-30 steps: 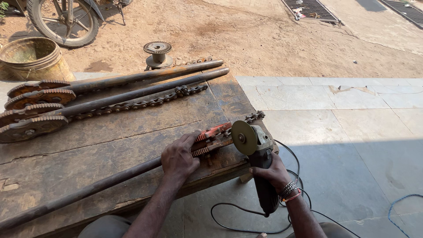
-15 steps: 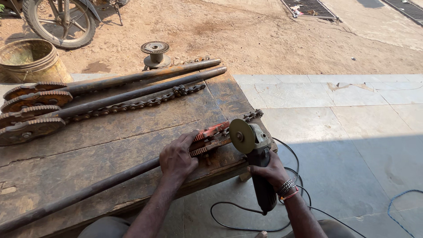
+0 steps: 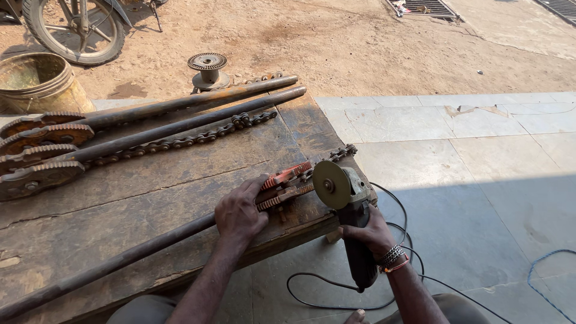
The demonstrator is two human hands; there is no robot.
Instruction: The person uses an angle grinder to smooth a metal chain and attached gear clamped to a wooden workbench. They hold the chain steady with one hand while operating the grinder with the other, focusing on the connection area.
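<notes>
1. The left hand [image 3: 240,213] presses down, closed over the near shaft [image 3: 120,261] just behind its orange-red sprockets [image 3: 287,185], at the near right corner of the wooden table [image 3: 150,180].
2. The right hand [image 3: 371,231] is wrapped around the angle grinder [image 3: 351,210], just off that table corner.
3. Its disc [image 3: 331,185] sits beside the sprockets; contact is unclear.
4. Farther back on the table lie two more shafts [image 3: 180,114] and a chain [image 3: 180,141].

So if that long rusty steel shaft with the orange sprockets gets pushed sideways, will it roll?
Probably not freely: the long rusty shaft lies flat on the wooden bench, pinned by the left hand, and its toothed orange sprockets should catch. It looks stiff and heavy.
</notes>
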